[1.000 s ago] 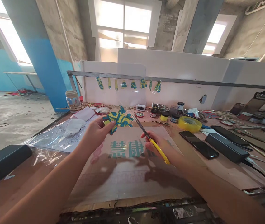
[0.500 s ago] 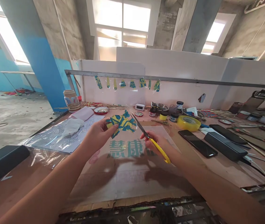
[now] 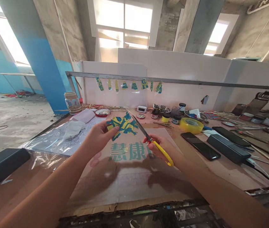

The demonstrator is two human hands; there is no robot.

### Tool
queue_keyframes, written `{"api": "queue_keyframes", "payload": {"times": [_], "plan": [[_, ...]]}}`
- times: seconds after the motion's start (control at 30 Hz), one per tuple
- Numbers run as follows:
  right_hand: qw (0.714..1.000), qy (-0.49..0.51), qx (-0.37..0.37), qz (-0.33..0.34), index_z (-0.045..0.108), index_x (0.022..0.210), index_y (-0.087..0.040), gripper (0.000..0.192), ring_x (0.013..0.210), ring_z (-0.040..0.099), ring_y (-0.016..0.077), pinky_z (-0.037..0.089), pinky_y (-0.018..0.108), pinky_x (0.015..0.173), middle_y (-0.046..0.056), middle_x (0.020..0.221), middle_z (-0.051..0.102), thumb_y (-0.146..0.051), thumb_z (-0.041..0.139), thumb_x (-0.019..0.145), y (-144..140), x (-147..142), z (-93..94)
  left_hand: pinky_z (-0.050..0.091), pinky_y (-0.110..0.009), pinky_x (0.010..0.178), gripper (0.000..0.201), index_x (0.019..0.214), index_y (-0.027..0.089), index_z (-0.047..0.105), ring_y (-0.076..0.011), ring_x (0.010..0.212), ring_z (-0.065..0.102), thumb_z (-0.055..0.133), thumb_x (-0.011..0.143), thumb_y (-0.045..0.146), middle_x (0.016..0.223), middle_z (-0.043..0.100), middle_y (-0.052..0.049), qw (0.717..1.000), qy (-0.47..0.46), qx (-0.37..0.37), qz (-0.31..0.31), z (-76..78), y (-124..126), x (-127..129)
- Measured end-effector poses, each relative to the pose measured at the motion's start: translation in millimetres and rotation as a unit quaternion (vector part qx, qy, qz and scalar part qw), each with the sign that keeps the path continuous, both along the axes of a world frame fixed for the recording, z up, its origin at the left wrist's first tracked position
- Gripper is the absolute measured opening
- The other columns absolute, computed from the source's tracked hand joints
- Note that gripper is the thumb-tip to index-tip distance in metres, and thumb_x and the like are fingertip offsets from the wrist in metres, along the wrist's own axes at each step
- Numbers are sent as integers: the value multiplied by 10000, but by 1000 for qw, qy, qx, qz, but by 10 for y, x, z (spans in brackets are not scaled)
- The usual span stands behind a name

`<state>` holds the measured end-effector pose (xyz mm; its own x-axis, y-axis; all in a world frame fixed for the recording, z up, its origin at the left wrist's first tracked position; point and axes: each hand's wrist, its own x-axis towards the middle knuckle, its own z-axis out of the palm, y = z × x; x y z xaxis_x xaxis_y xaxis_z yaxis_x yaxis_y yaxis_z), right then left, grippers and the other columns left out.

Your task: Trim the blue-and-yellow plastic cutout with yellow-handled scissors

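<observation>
since a second ago the scissors point(image 3: 148, 136) have edged toward the blue-and-yellow cutout point(image 3: 123, 124) pinched in the left hand point(image 3: 98, 136) above the cardboard point(image 3: 125, 177); right hand point(image 3: 162, 148) grips the handles, and should probably cut slowly, following the painted edge.

Your right hand point(image 3: 164, 148) hides most of the scissors' yellow handle point(image 3: 164, 153); labels on the small jars point(image 3: 165, 118) are too small to read.
</observation>
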<state>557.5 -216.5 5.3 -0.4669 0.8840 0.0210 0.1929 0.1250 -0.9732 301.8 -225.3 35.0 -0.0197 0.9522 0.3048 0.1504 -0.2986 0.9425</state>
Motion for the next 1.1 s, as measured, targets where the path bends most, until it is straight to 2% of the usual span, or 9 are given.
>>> {"api": "queue_keyframes", "payload": {"times": [0.37, 0.63, 0.83, 0.93, 1.1], "plan": [[1000, -2, -23, -14, 581, 892, -217, 320, 417, 299, 78, 182, 233, 416, -99, 526, 391, -433, 695, 686, -19, -29, 49, 519, -264, 567, 350, 889, 188, 754, -161, 626, 641, 821, 661, 446, 765, 744, -30, 1000, -6, -5, -7, 3, 10, -24], [999, -4, 34, -2, 552, 945, -201, 403, 505, 312, 66, 220, 232, 450, -48, 733, 458, -488, 681, 692, -51, -49, 20, 457, -241, 500, 294, 815, 185, 727, -133, 547, 568, 811, 677, 430, 669, 678, -9, 999, 29, 3, -20, -8, 42, -85], [1000, -15, 9, 12, 560, 983, -187, 360, 484, 320, 71, 231, 232, 458, -72, 657, 423, -448, 641, 749, 37, -11, -31, 444, -228, 503, 291, 829, 169, 698, -116, 550, 546, 768, 712, 426, 677, 670, -5, 998, 47, -22, -25, -13, 49, -98], [999, -20, 34, 8, 558, 933, -189, 324, 520, 343, 77, 266, 237, 490, -56, 691, 463, -419, 654, 726, 42, -16, -11, 443, -230, 501, 288, 834, 166, 686, -113, 552, 541, 745, 726, 426, 693, 669, -6, 997, 72, -24, -33, -9, 44, -88], [995, -51, 82, 10, 566, 931, -177, 377, 589, 387, 109, 303, 262, 539, -9, 769, 526, -489, 648, 737, 8, -3, 14, 435, -232, 487, 281, 814, 171, 660, -110, 534, 519, 719, 745, 436, 650, 625, 13, 992, 113, -25, -53, -39, 47, -77]]}}
